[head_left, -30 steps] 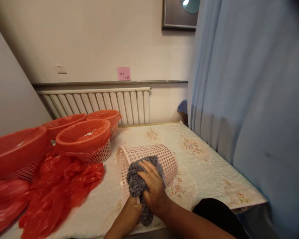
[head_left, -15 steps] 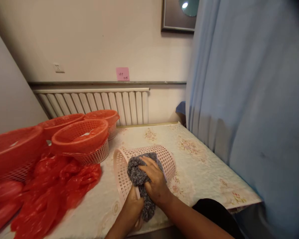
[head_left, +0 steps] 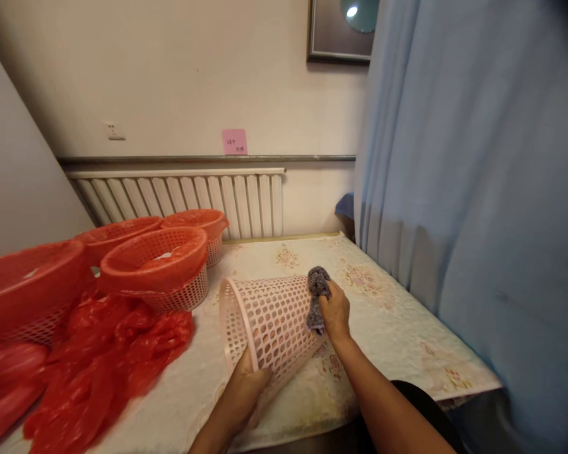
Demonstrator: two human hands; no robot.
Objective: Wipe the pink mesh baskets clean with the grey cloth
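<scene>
A pink perforated plastic basket (head_left: 279,315) lies on its side on the flowered tablecloth, its mouth facing left. My left hand (head_left: 246,384) grips the basket's rim at the lower front, thumb on the outside. In my right hand (head_left: 335,310) is a bunched dark grey fuzzy cloth (head_left: 318,296), pressed against the basket's base end at the right. The fingertips of my left hand are hidden inside the rim.
Several baskets lined with red bags (head_left: 154,258) stand on the left of the table (head_left: 378,353). Loose red plastic bags (head_left: 104,359) lie in front of them. A blue curtain (head_left: 454,189) hangs along the right, and a radiator (head_left: 184,195) is behind.
My right hand has moved right with the grey cloth, from the basket's mouth and side to its base end. More of the basket's side shows now. My left hand stays on the rim.
</scene>
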